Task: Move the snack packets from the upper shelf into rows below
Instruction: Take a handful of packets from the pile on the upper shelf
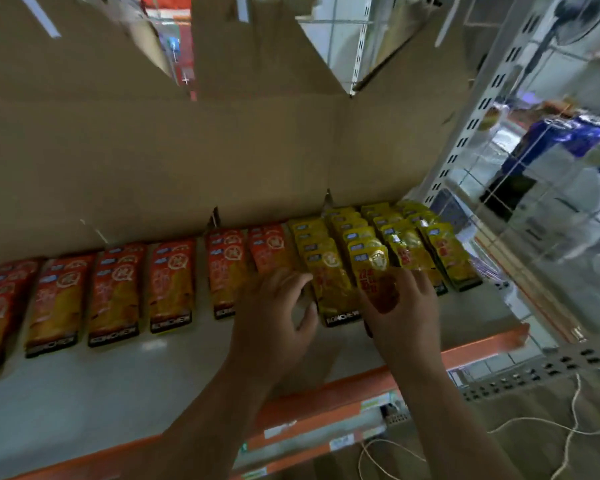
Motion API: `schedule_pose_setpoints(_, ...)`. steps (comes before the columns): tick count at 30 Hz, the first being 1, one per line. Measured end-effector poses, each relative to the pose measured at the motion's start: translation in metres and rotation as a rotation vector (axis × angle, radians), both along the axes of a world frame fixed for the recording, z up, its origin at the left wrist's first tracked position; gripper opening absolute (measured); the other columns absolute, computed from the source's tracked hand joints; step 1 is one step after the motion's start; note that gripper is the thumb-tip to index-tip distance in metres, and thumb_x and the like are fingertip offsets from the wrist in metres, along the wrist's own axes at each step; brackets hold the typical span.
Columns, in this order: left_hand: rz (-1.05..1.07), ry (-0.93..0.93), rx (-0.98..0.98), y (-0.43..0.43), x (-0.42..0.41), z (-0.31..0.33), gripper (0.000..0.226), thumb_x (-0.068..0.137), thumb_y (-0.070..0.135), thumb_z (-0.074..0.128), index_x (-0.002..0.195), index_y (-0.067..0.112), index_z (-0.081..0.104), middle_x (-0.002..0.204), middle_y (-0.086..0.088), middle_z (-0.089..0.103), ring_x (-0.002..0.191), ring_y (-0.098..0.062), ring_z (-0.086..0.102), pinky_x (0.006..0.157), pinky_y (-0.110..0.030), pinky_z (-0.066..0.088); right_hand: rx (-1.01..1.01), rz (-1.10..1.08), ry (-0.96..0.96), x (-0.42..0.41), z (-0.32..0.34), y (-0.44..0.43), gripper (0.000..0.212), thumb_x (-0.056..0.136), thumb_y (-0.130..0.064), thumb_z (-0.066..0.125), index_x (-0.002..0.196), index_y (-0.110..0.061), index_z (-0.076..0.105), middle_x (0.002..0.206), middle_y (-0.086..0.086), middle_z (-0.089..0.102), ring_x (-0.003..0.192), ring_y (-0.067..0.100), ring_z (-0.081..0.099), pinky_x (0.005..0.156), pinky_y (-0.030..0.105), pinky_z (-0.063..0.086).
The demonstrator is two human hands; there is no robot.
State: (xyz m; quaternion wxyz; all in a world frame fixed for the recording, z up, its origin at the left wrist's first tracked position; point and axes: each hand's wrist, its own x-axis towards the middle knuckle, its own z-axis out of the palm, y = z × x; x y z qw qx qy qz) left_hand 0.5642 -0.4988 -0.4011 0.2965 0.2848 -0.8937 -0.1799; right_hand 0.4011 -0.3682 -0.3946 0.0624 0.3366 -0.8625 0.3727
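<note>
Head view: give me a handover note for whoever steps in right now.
Left hand: open, holding nothing, at the front where the orange rows meet the yellow rows.
Right hand: fingers grip a yellow packet at the front of a yellow row.
Done: orange and yellow rows lie on the shelf.
Left: seat this packet. The source stock is out of view, so the remainder is unknown.
</note>
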Motion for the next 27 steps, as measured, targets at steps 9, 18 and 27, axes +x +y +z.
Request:
schedule_pose_setpoints(9,0.117,-0.043,-0.105,0.0,-0.021,-0.011,0.033,0.089,0.035,0.061,0.114,0.017,0.072,0.115,-0.001,0.065,0.108,-0.029,0.061,0.094,-0.039,0.042,0.095,0.123,0.046,0.003,0.0,-0.018,0.048,0.072,-0.067,0.068,0.091,-0.023,0.06,0.093,-0.002,0.056,0.089,0.028,0.057,0.079,0.045,0.047)
schedule_pose_setpoints(18,0.15,-0.028,-0.083,0.0,-0.022,-0.012,0.031,0.088,0.031,0.06,0.115,0.02,0.07,0.118,0.0,0.065,0.11,-0.03,0.059,0.094,-0.051,0.046,0.187,0.116,0.085,0.009,-0.009,-0.033,0.053,0.072,-0.074,0.06,0.088,-0.023,0.056,0.095,0.001,0.058,0.095,0.032,0.054,0.08,0.045,0.042)
schedule_pose_setpoints(27,0.158,-0.017,-0.098,0.0,-0.021,-0.013,0.03,0.086,0.029,0.06,0.113,0.021,0.071,0.116,0.001,0.065,0.109,-0.028,0.059,0.092,-0.045,0.045,0.196,0.119,0.086,0.01,-0.013,-0.033,0.056,0.072,-0.076,0.062,0.089,-0.023,0.056,0.094,0.0,0.058,0.094,0.031,0.054,0.08,0.046,0.044)
